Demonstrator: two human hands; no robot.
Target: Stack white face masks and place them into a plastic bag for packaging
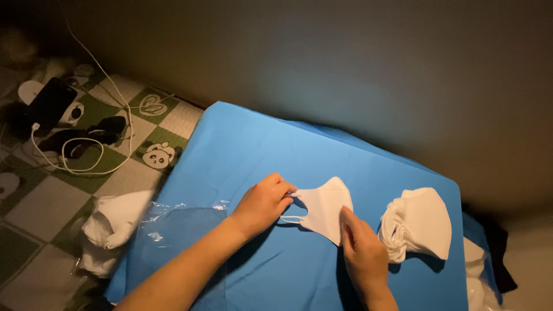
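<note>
A: Here, what does each hand hold?

B: The left hand (264,203) has its grip pinched on the left edge of a single white face mask (324,208), by the ear loop. The right hand (362,254) presses its fingertips (347,219) on the mask's lower right edge; whether that grip is closed on the mask or only resting on it, I cannot tell.

A: And where is the mask?

B: It lies folded on the blue cloth (247,150) that covers the worktop, between the two hands.

A: What surrounds it?

B: A stack of white masks (419,223) sits just beside the right hand. Clear plastic film (184,222) lies left of the left forearm, with a bundle of white masks (112,224) at the cloth's left edge. A checked panda-print mat (155,151) carries a dark phone (50,102) and a white cable (86,167).
</note>
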